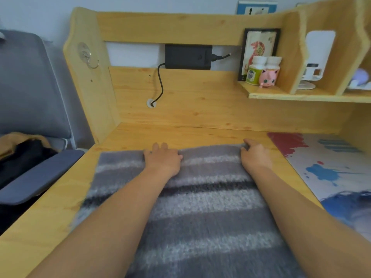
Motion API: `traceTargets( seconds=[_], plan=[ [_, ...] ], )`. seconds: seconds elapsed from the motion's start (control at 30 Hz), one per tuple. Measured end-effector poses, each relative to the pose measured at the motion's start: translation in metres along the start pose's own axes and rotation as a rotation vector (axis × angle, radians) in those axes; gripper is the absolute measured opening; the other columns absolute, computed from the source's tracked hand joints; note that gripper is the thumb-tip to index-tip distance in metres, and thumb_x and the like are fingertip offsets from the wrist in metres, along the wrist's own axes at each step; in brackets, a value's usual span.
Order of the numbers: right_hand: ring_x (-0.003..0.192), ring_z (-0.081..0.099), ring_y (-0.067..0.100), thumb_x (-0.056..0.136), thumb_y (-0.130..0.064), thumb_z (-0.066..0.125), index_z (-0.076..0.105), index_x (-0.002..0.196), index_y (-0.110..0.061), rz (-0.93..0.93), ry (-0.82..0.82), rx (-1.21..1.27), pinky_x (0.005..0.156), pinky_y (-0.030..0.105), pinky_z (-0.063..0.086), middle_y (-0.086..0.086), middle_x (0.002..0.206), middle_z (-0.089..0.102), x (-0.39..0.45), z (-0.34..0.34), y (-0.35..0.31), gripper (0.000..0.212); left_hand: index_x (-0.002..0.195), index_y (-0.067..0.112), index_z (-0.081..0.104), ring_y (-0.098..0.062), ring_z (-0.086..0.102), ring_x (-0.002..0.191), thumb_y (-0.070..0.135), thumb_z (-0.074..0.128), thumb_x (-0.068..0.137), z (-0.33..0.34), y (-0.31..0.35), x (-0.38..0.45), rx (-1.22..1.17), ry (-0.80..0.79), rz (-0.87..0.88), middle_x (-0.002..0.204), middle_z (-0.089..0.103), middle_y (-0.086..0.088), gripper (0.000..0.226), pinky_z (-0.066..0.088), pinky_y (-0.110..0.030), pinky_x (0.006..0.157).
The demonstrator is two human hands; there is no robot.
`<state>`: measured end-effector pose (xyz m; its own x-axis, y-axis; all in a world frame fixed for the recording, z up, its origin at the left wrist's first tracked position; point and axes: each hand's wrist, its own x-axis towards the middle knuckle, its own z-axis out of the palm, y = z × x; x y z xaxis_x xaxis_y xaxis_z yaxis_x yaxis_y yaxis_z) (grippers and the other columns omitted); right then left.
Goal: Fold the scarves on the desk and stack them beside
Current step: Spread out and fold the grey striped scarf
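Scarf (pixel 200 207): one, grey, fuzzy knit, striped.

Laid flat on the wooden counter (pixel 180 135), running from the near edge of view to a far edge about mid-counter. Pale grey and white bands cross it left to right, with one dark, near-black band among them. Far edge slightly rumpled, with the left hand (pixel 163 160) on it and the right hand (pixel 255 155) at its far right corner.

Both hands (pixel 208 157) on striped scarf (pixel 210 207)

Head-worn view, down over desk (pixel 180 135)
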<state>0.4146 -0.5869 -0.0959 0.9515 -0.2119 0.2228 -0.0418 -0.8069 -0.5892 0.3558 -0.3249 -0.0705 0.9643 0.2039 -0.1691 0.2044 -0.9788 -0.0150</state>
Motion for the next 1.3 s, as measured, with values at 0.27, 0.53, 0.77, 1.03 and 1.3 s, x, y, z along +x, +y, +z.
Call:
traceTargets(
  seconds=[0.27,0.53,0.77,1.03,1.3],
  plan=[
    [0.148,0.026,0.038,0.102,-0.037,0.038,0.055,0.140,-0.016,-0.624,0.142,-0.425,0.121,0.056,0.018,0.014,0.157,0.038,-0.036,0.013,-0.047,0.047,0.159,0.050,-0.002,-0.039,-0.008,0.156,0.077,0.007,0.095,0.020,-0.010,0.007,-0.112,-0.049,-0.012,0.172,-0.006,0.000,0.070,-0.003,-0.064,0.122],
    [0.155,0.001,0.033,0.094,-0.078,0.010,0.011,0.160,-0.038,-0.067,-0.448,-0.492,0.122,0.059,0.006,0.003,0.170,-0.002,0.001,0.007,-0.014,0.078,0.162,0.043,0.002,-0.027,0.006,0.158,0.069,0.008,0.101,0.030,-0.046,0.001,-0.111,0.088,0.135,0.172,0.006,0.002,0.066,0.008,-0.052,0.126],
    [0.152,0.011,0.037,0.095,-0.074,0.011,0.019,0.158,-0.035,-0.013,-0.367,-0.555,0.120,0.059,0.013,0.005,0.168,0.011,0.013,0.006,0.008,0.074,0.164,0.028,0.001,-0.037,-0.011,0.156,0.069,0.006,0.100,0.006,-0.122,-0.032,0.099,-0.046,-0.383,0.171,-0.010,-0.005,0.076,0.002,-0.062,0.123],
    [0.134,0.046,0.034,0.107,-0.046,0.029,0.053,0.142,-0.014,-0.640,-0.395,-0.342,0.112,0.046,0.035,0.011,0.145,0.053,-0.037,-0.003,-0.036,0.054,0.157,0.050,-0.012,-0.036,-0.030,0.151,0.079,0.006,0.095,0.037,0.013,-0.174,-0.132,-0.131,0.200,0.167,-0.027,0.007,0.071,-0.017,-0.068,0.117],
    [0.156,0.005,0.022,0.097,-0.074,0.010,0.005,0.162,-0.034,-0.309,-0.510,-0.518,0.125,0.049,0.007,-0.004,0.170,0.004,-0.055,-0.035,0.016,0.076,0.157,0.051,-0.013,-0.023,-0.017,0.157,0.077,0.003,0.095,0.053,-0.038,-0.171,-0.080,0.001,0.235,0.170,-0.016,0.009,0.069,-0.005,-0.054,0.126]
  ],
)
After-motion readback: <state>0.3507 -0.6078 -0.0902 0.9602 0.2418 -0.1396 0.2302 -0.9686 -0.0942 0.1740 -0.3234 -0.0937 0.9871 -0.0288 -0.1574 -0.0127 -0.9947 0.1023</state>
